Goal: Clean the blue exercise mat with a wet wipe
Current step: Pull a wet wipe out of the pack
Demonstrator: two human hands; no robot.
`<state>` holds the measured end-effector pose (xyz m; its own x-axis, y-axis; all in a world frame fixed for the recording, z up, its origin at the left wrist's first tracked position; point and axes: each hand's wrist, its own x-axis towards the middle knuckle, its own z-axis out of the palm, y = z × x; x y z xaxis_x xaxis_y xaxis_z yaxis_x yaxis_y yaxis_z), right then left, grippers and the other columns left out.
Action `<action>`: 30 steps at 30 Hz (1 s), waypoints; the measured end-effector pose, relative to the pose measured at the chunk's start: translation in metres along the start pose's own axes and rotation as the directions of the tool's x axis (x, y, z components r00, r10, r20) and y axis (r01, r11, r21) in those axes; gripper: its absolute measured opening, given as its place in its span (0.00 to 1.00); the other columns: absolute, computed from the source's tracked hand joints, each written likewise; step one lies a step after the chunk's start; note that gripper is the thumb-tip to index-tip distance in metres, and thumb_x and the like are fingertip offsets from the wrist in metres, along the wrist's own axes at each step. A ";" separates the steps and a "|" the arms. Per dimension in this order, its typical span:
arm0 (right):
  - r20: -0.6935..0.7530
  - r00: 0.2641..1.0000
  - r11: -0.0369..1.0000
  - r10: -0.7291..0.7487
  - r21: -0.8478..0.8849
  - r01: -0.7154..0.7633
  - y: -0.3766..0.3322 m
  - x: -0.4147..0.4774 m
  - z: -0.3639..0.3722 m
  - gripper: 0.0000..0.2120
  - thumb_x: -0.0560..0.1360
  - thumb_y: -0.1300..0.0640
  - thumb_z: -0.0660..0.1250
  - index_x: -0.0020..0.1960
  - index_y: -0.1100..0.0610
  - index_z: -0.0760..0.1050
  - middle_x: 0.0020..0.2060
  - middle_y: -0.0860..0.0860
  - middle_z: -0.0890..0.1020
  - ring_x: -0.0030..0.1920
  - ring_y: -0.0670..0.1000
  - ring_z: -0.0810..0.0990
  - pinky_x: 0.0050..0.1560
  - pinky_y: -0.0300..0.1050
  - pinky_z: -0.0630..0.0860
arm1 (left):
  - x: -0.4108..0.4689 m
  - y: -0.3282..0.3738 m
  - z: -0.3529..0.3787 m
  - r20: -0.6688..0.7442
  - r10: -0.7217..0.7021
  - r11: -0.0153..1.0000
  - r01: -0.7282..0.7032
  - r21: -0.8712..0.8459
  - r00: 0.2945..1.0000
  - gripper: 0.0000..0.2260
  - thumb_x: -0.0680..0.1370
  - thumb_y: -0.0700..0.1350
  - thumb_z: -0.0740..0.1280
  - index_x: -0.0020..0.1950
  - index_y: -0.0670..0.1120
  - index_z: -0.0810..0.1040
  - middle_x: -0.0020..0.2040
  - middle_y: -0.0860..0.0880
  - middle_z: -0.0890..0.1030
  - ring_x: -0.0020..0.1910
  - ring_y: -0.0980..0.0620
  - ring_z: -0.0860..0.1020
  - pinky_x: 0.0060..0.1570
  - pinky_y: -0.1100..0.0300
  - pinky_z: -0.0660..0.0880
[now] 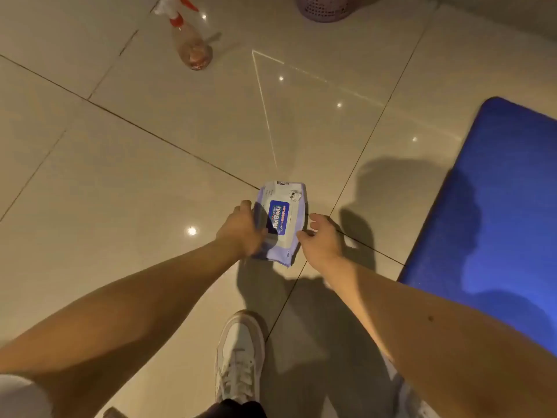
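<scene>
Tiled floor point(120, 176): glossy beige tiles with dark grout lines. It fills most of the view. A wide stretch of it lies bare to the left and ahead of the hands.

Blue mat point(497, 206): lies flat on the floor at the right side. Its rounded far corner and long left edge are visible; the rest runs out of view. A strip of bare tile separates the left edge from the wipe pack.

Shoe point(239, 357): white, on the floor at lower centre, toe pointing toward the pack.

Basket point(325, 7): purple, perforated, at the top edge, well apart from the hands.

Spray bottle point(191, 46): clear body, red and white trigger head, upright on the floor at upper left, well apart from the pack.

Wipe pack point(283, 221): purple and white with a blue label, at centre between both hands, over a grout crossing.

Left hand point(241, 227): grasps the left edge of the pack, thumb on top; the fingers are hidden.

Right hand point(322, 239): released, fingers loosely curved, just beside the right edge of the pack. Contact cannot be determined.
</scene>
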<state>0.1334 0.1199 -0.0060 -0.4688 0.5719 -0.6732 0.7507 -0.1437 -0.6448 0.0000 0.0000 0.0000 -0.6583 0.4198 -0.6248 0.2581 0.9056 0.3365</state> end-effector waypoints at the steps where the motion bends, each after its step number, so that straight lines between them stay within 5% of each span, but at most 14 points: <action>1: -0.007 1.000 0.999 -0.005 0.038 0.005 0.002 0.003 0.004 0.22 0.80 0.62 0.68 0.72 0.59 0.69 0.61 0.53 0.78 0.57 0.52 0.79 0.45 0.30 0.72 | 0.005 -0.001 0.004 0.001 -0.003 1.000 0.003 -0.019 1.000 0.30 0.77 0.50 0.70 0.72 0.42 0.60 0.65 0.43 0.73 0.59 0.42 0.77 0.56 0.47 0.77; 4: -0.042 0.999 0.996 -0.003 0.093 0.007 0.013 0.019 0.017 0.19 0.79 0.66 0.68 0.69 0.61 0.70 0.55 0.55 0.80 0.49 0.50 0.77 0.30 0.24 0.70 | 0.018 -0.004 0.014 0.029 0.018 0.996 -0.015 -0.091 0.999 0.30 0.76 0.49 0.71 0.70 0.44 0.58 0.61 0.44 0.75 0.54 0.43 0.79 0.54 0.45 0.78; 9: -0.061 0.998 0.995 -0.012 0.099 0.018 0.020 0.026 0.032 0.19 0.78 0.64 0.69 0.67 0.59 0.71 0.60 0.57 0.82 0.53 0.54 0.82 0.47 0.44 0.80 | 0.022 -0.004 0.031 -0.065 0.065 0.986 -0.074 -0.149 0.996 0.29 0.73 0.48 0.75 0.66 0.46 0.61 0.60 0.44 0.74 0.55 0.46 0.78 0.54 0.47 0.80; 17: -0.031 0.997 0.991 -0.066 0.118 0.069 0.029 0.016 0.024 0.15 0.77 0.64 0.71 0.56 0.55 0.68 0.56 0.54 0.81 0.53 0.53 0.82 0.36 0.36 0.75 | 0.001 0.011 0.039 -0.080 0.151 0.967 -0.164 -0.197 0.985 0.40 0.69 0.46 0.78 0.73 0.47 0.56 0.63 0.45 0.66 0.59 0.47 0.74 0.53 0.58 0.75; 21: 0.021 0.996 0.977 -0.085 0.200 0.079 0.024 0.006 0.005 0.16 0.77 0.64 0.72 0.58 0.56 0.68 0.57 0.56 0.82 0.55 0.55 0.83 0.43 0.44 0.83 | -0.014 0.024 0.025 -0.183 0.205 0.954 -0.238 -0.180 0.962 0.38 0.73 0.43 0.75 0.75 0.47 0.55 0.66 0.43 0.66 0.62 0.45 0.74 0.52 0.57 0.74; 25: 0.035 0.985 0.963 -0.169 0.219 0.158 0.012 -0.015 -0.022 0.13 0.78 0.65 0.70 0.56 0.56 0.68 0.54 0.55 0.83 0.52 0.54 0.84 0.35 0.37 0.79 | -0.035 0.039 0.015 -0.229 0.178 0.938 -0.235 -0.256 0.957 0.29 0.74 0.44 0.75 0.65 0.47 0.58 0.64 0.46 0.69 0.57 0.48 0.78 0.54 0.51 0.80; 30: 0.001 0.956 0.944 -0.294 0.159 0.290 -0.015 -0.051 -0.063 0.13 0.78 0.65 0.69 0.50 0.53 0.65 0.54 0.58 0.84 0.50 0.55 0.86 0.44 0.49 0.84 | -0.080 0.072 -0.018 -0.218 0.256 0.946 -0.291 -0.143 0.942 0.27 0.72 0.50 0.77 0.57 0.46 0.61 0.59 0.48 0.69 0.55 0.51 0.78 0.54 0.52 0.81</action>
<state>0.1750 0.1437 0.0608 -0.6694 0.5877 -0.4543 0.4983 -0.0984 -0.8614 0.0586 0.0308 0.0871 -0.7080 0.6144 -0.3481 0.3343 0.7258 0.6012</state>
